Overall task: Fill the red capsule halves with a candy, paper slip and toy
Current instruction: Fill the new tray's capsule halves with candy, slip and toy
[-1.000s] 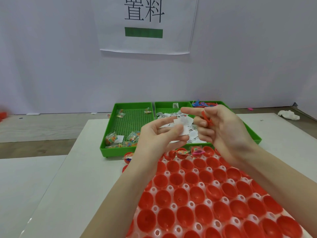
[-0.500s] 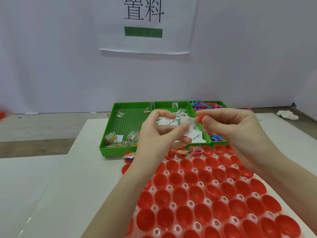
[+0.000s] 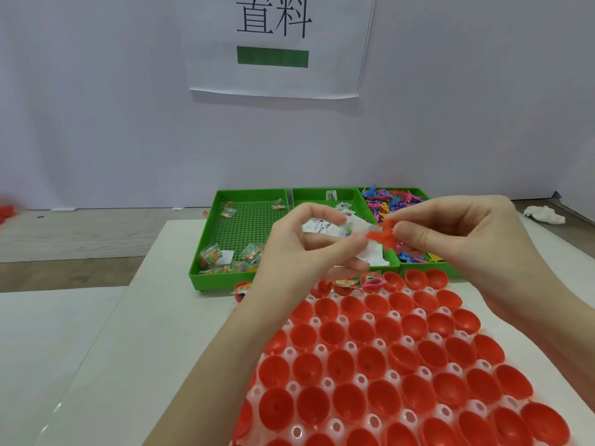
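Head view: white table (image 3: 154,317), grey wall (image 3: 96,107), left hand (image 3: 309,249) pinching paper slip (image 3: 357,225), right hand (image 3: 460,239) pinching red toy (image 3: 383,236).

Bright, even, diffuse light fills the scene, and shadows are faint. Small white glints sit on the near red capsule halves (image 3: 380,365) and on the near left edge of the table (image 3: 135,333). The wide lens bends lines at the edges. Focus is mildly soft throughout; the far left edge smears.

Bare left hand (image 3: 309,249) and right hand (image 3: 467,239), forearms apparently sleeveless
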`<state>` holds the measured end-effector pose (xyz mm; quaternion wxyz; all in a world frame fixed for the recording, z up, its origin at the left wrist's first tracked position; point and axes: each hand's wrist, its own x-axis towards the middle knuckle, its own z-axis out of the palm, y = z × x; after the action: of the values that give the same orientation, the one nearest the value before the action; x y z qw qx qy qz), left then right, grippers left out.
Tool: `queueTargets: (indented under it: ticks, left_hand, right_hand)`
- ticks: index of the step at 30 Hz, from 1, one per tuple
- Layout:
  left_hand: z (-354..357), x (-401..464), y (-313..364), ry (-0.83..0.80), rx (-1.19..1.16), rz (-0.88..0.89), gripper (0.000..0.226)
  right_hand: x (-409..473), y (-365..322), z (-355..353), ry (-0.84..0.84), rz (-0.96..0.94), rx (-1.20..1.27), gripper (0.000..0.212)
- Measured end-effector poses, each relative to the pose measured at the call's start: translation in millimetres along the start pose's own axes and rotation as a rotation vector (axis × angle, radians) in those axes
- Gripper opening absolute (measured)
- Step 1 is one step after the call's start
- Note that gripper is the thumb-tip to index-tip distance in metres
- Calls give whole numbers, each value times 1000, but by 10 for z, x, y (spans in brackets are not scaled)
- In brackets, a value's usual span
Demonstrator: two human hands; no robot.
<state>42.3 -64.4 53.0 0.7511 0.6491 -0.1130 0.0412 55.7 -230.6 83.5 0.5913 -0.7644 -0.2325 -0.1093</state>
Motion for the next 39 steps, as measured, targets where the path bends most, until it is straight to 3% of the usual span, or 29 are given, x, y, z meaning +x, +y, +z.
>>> queueTargets:
  ticks: [6, 13, 16, 21, 27, 31, 36, 39]
  left_hand:
    - [-40, -20, 36, -151, -15, -56, 26]
    - [-33, -14, 20, -185, -42, -54, 27]
    - [-13, -21, 21, -196, -37, -50, 25]
    - [50, -10, -16, -117, 39, 23, 24]
    - [232, 65, -155, 3, 229, 128, 21]
    - [214, 349, -237, -2, 600, 113, 21]
    - [245, 621, -435, -194, 1093, 55, 47]
    - [342, 710, -570, -256, 1221, 59, 52]
  right_hand:
    - [9, -67, -9, -79, -148, -286, 29]
    - [9, -106, 13, -55, -175, -341, 26]
    - [39, -86, 6, -75, -113, -326, 18]
    - [46, -3, -33, -244, 39, -161, 11]
    - [159, 104, -155, -282, 79, -204, 21]
    - [253, 384, -234, -182, 161, -280, 23]
    - [227, 882, -243, -64, 273, -466, 15]
    - [211, 1028, -207, -61, 290, -449, 18]
